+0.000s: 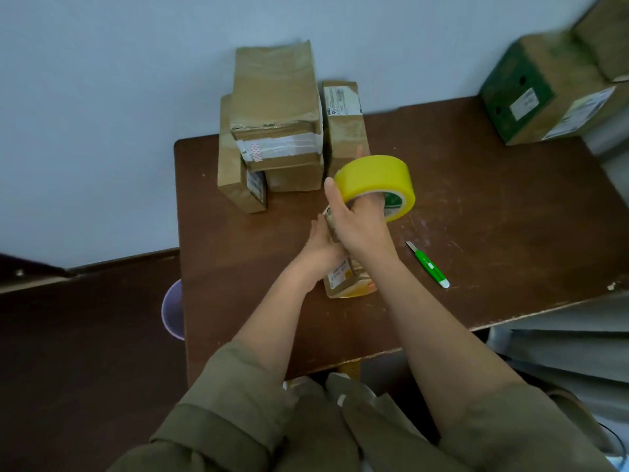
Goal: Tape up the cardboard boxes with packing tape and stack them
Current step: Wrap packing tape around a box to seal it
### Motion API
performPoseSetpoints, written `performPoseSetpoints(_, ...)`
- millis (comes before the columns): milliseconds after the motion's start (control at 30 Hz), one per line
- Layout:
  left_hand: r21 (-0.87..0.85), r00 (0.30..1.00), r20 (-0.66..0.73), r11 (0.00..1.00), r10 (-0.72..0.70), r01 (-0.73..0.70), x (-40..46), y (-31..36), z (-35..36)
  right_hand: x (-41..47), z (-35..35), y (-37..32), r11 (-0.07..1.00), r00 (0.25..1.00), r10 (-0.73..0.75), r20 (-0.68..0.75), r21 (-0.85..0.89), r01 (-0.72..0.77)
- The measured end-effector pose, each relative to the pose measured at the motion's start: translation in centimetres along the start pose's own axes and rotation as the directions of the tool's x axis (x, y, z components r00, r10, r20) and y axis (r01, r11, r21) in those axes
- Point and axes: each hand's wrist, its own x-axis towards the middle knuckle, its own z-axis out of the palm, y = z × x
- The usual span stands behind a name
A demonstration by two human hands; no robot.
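Cardboard box (347,279), small and brown, stands on end near the middle of the brown desk (493,199), mostly hidden by the two hands. A white printed label and a yellow patch show on its lower part; the print is too small to read. The left hand (321,245) grips the box from its left side, fingers wrapped against the cardboard. The right hand (357,216) has its fingers through the core of a yellow packing tape roll (376,183) and holds it over the top of the box; a green mark on the roll's inner core cannot be read.

Just right of the box a green and white utility knife (429,266) lies flat on the desk. At the back, against the pale wall, is a stack of brown taped boxes (275,120), with one more brown box (343,127) upright just to its right, bearing a white shipping label whose text is blurred. At the far right corner sits a green-sided carton (544,93) with white labels. A lilac bin (173,313) stands on the floor left of the desk.
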Motion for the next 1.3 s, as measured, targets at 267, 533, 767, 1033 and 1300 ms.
performPoseSetpoints(267,-0.373,0.929,-0.369,0.914,0.011,-0.159,-4.5,1.2,1.4,-2.0,2.6,0.4,0.976,0.998,0.012,0.057,0.217,-0.024)
performPoseSetpoints(533,-0.653,0.956,-0.245,0.756,-0.164,-0.038,-3.3,-0.1,1.5,-0.2,-0.2,1.9,0.940,0.979,0.077,-0.189,0.342,-0.008)
performPoseSetpoints(767,-0.608,0.965,-0.214,0.794,-0.154,-0.008,-3.5,0.2,1.3,1.2,-2.8,4.7,0.965,0.989,-0.028,-0.144,0.253,0.064)
performPoseSetpoints(1033,-0.623,0.969,-0.190,0.782,-0.158,0.005,-3.9,0.7,1.1,1.6,-2.8,7.3,0.988,0.986,-0.047,-0.159,0.138,0.069)
performPoseSetpoints(1300,-0.625,0.971,-0.175,0.780,-0.161,0.017,-4.2,1.0,0.9,1.7,-2.6,8.5,0.988,0.990,-0.002,-0.139,0.152,0.023)
